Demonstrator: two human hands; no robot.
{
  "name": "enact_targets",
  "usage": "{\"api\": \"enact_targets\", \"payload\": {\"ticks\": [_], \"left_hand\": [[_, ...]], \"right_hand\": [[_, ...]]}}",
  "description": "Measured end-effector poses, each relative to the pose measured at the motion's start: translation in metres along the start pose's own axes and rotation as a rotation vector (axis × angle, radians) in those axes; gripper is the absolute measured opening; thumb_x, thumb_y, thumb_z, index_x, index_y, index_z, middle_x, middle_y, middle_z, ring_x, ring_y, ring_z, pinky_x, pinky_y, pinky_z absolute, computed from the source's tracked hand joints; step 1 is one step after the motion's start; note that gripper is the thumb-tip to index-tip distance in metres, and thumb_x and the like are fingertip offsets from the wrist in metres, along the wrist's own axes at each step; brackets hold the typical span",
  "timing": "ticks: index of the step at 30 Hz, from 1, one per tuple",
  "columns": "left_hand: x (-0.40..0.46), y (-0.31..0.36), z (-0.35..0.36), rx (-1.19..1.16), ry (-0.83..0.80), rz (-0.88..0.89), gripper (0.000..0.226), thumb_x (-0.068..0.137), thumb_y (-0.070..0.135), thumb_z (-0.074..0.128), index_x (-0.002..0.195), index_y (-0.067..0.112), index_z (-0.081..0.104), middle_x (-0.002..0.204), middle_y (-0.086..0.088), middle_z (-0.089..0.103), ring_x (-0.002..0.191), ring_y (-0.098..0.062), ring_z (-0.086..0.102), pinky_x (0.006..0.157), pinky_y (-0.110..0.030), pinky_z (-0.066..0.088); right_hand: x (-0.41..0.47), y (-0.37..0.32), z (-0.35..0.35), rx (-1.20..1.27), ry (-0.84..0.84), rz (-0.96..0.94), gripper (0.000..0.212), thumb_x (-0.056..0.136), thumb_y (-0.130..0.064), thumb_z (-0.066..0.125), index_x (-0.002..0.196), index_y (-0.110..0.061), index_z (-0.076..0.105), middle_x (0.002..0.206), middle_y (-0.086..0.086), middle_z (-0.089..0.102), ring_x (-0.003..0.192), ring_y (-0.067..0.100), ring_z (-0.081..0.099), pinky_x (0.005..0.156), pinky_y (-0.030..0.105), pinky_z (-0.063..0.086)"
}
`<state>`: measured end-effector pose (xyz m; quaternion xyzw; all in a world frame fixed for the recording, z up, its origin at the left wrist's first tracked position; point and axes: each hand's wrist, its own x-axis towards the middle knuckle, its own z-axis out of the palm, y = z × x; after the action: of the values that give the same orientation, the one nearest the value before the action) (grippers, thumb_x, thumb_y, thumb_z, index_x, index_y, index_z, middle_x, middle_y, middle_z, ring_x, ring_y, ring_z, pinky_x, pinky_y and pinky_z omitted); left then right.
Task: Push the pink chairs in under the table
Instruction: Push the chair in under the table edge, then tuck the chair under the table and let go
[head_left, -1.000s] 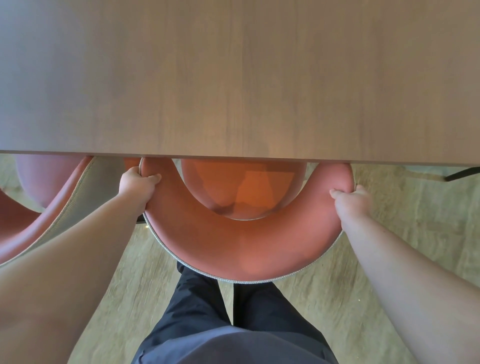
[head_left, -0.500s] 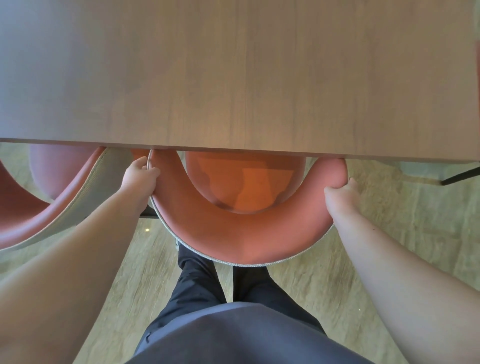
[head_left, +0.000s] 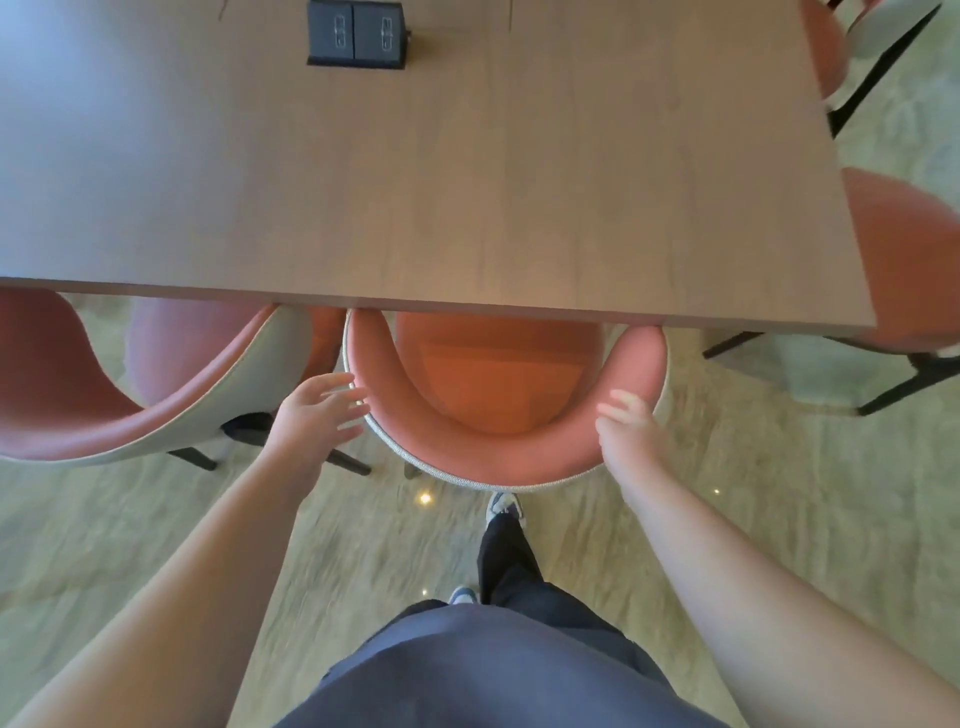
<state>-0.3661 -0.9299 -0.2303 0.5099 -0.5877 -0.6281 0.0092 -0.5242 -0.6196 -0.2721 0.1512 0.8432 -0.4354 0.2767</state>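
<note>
A brown wooden table (head_left: 467, 208) fills the upper part of the head view; a pale, streaked floor (head_left: 779, 519) spreads below and to the right of it; the middle pink chair (head_left: 498, 447), its curved backrest edged in grey woven fabric, sits directly in front of the person with the front of its seat tucked beneath the table's near edge and the backrest standing clear of it; a second pink chair (head_left: 104, 415) stands just to the left, angled, its seat only partly under the table; a third pink chair (head_left: 909, 260) sits at the table's right end; a fourth (head_left: 826, 47) shows at the top right corner; the left hand (head_left: 317, 415) hovers beside the middle chair's left rim, grip wide, fingers spread and holding nothing; the right hand (head_left: 628, 426), blurred, lies at the right rim with fingers straight, grip likewise loose; a black socket box (head_left: 356, 34) sits on the table's far side.
</note>
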Motion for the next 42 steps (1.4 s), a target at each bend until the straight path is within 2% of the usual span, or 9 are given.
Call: {"api": "enact_targets", "payload": {"ticks": [4,7,12,16,21,30,33,36,42], "left_hand": [[-0.047,0.000,-0.022,0.100,-0.054,0.115,0.021,0.100,0.009,0.055,0.108,0.023,0.068,0.101,-0.001,0.079,0.098,-0.021,0.075,0.091,-0.044,0.059],[-0.086,-0.001,-0.042,0.123,-0.069,0.191,0.021,0.102,0.011,0.053,0.110,0.024,0.068,0.102,-0.001,0.079,0.096,-0.020,0.075,0.092,-0.046,0.059],[-0.156,-0.003,-0.079,0.212,-0.107,0.266,0.021,0.103,0.014,0.055,0.111,0.027,0.069,0.101,0.007,0.079,0.094,-0.013,0.075,0.090,-0.044,0.059],[-0.203,-0.004,-0.103,0.207,-0.132,0.340,0.023,0.104,0.013,0.055,0.112,0.027,0.070,0.103,0.007,0.079,0.095,-0.013,0.075,0.088,-0.042,0.058],[-0.252,0.000,-0.087,0.090,-0.141,0.379,0.025,0.102,0.004,0.053,0.111,0.020,0.071,0.102,-0.004,0.079,0.096,-0.023,0.076,0.086,-0.046,0.057],[-0.313,0.031,0.072,0.233,-0.341,0.535,0.026,0.104,0.005,0.050,0.110,0.022,0.068,0.097,0.006,0.078,0.090,-0.014,0.076,0.073,-0.026,0.062],[-0.336,0.041,0.159,0.204,-0.446,0.556,0.028,0.103,-0.001,0.048,0.108,0.017,0.069,0.094,-0.003,0.079,0.085,-0.019,0.077,0.072,-0.028,0.063],[-0.367,0.041,0.256,0.129,-0.640,0.544,0.028,0.101,0.000,0.048,0.108,0.015,0.071,0.099,-0.014,0.077,0.089,-0.029,0.075,0.074,-0.032,0.063],[-0.435,0.043,0.430,0.220,-0.890,0.643,0.028,0.088,0.016,0.054,0.099,0.033,0.074,0.100,-0.007,0.077,0.093,-0.026,0.075,0.075,-0.032,0.061]], "right_hand": [[-0.060,0.003,0.008,0.157,0.004,-0.017,0.043,0.094,-0.004,0.047,0.132,-0.023,0.055,0.114,-0.006,0.071,0.095,0.016,0.066,0.095,0.043,0.055],[-0.113,0.000,0.010,0.261,-0.010,-0.075,0.041,0.094,0.002,0.042,0.127,-0.018,0.057,0.099,-0.004,0.071,0.092,0.013,0.069,0.089,0.037,0.058],[-0.195,-0.002,0.000,0.151,-0.139,-0.190,0.037,0.093,0.006,0.040,0.107,-0.020,0.062,0.089,0.001,0.074,0.081,0.016,0.069,0.077,0.037,0.056],[-0.235,0.000,-0.023,0.005,-0.213,-0.293,0.035,0.095,0.002,0.043,0.103,-0.026,0.063,0.086,-0.003,0.075,0.079,0.010,0.071,0.081,0.042,0.058],[-0.275,0.005,-0.065,0.081,-0.176,-0.450,0.036,0.099,-0.003,0.045,0.106,-0.032,0.063,0.094,-0.011,0.076,0.083,0.012,0.073,0.076,0.040,0.059],[-0.299,0.043,-0.206,0.292,-0.034,-0.594,0.032,0.102,-0.002,0.049,0.115,-0.028,0.064,0.097,-0.006,0.076,0.092,0.014,0.073,0.083,0.027,0.058],[-0.292,0.074,-0.268,0.399,0.049,-0.542,0.031,0.101,-0.001,0.049,0.114,-0.024,0.065,0.094,-0.004,0.076,0.089,0.014,0.073,0.081,0.022,0.057],[-0.284,0.115,-0.330,0.521,0.130,-0.472,0.033,0.099,0.005,0.048,0.110,-0.020,0.067,0.088,0.001,0.075,0.083,0.017,0.072,0.080,0.025,0.057],[-0.260,0.191,-0.455,0.585,0.366,-0.381,0.035,0.098,0.006,0.048,0.109,-0.021,0.067,0.087,0.000,0.074,0.083,0.018,0.071,0.079,0.025,0.058]]}}
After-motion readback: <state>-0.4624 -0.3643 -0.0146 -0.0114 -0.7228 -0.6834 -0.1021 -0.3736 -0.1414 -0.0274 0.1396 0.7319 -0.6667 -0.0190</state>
